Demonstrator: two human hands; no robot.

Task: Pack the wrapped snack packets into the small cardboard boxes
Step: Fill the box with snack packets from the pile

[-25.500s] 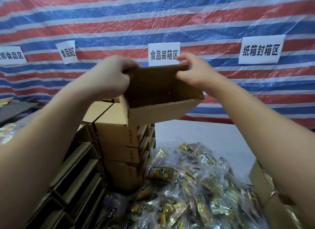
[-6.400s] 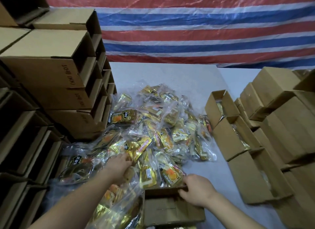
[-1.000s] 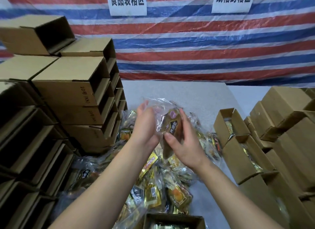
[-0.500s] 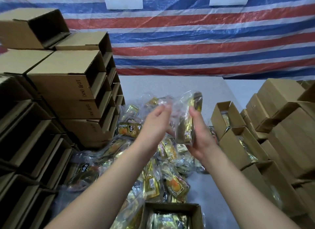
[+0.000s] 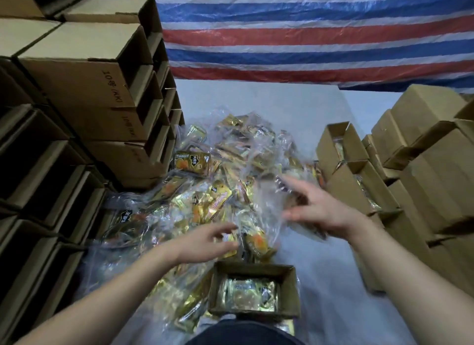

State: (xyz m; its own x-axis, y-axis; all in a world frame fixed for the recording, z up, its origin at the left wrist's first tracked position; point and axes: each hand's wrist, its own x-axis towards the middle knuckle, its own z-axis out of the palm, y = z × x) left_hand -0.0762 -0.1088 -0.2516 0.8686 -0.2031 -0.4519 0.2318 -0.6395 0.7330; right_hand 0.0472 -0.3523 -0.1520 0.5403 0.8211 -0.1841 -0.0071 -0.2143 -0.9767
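A striped tarp (image 5: 307, 36) hangs as the back wall — bands of red, blue and white, creased and glossy under soft overhead light. Below it lies a pale grey-white table surface (image 5: 256, 98), matte and evenly lit, which runs from the tarp's lower edge toward the viewer. Beyond the table's far right corner a lighter strip of floor (image 5: 369, 106) shows, well past where the right hand reaches. The left side falls into deeper shadow — the right side and the middle are brighter. No window or lamp is visible; the light is diffuse.
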